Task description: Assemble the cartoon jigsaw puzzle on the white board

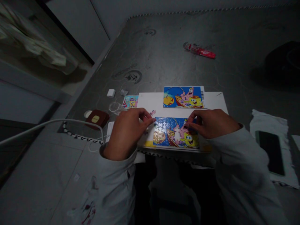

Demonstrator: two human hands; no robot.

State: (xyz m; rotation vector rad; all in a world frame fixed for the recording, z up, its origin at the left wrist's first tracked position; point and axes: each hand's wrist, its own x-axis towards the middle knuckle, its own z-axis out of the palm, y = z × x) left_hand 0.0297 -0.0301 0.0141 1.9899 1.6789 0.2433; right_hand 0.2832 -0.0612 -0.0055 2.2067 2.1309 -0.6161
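A jigsaw puzzle (161, 131) with a cartoon boat scene lies mostly assembled on a white board (150, 100), and a pale gap shows right of its middle. My left hand (131, 128) is at its upper left corner, thumb and forefinger closed together at the edge; anything between them is hidden. Over the puzzle's upper right part, my right hand (211, 122) is closed in a pinch, and whatever its fingertips hold is too small to make out. Behind the puzzle lies a picture card (182, 97) with the same scene. Loose puzzle pieces (152, 112) lie beside my left hand.
At left are a brown case (97, 118), a white cable (58, 121), a clear cup (115, 107) and a white charger (111, 93). A phone (270, 151) rests on white cloth (257, 120) at right. A red wrapper (201, 51) lies farther back.
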